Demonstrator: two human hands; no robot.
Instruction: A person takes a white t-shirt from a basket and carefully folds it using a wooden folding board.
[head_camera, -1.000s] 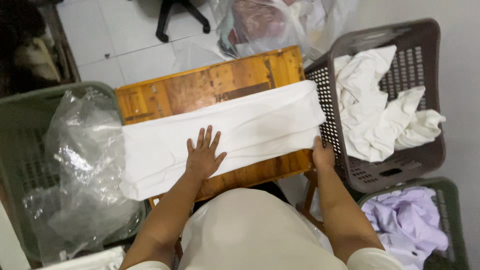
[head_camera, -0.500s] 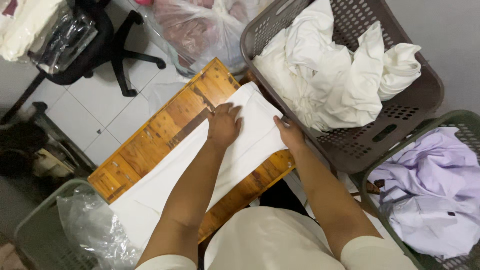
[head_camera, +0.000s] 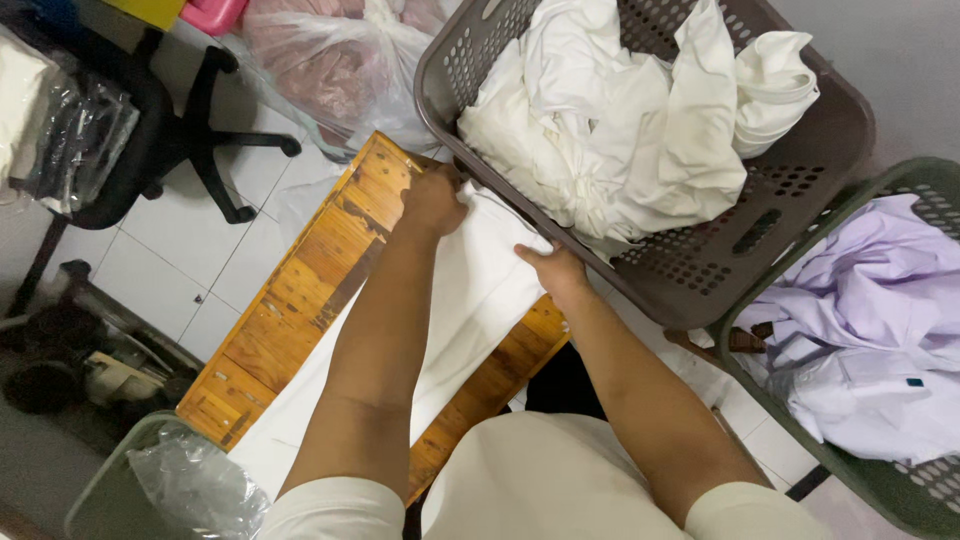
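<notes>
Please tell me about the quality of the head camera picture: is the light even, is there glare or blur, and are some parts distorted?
Head view: the light is soft and even, with only faint shadows under the left hand and right hand; the white cloth and the white laundry in the grey basket look nearly overexposed; the clear plastic bag shows small glints; the forearms look stretched by the wide lens.

A clear plastic bag of pinkish cloth is sitting on the floor beyond the table's far corner; another clear bag is lining the green basket bottom-left.
</notes>
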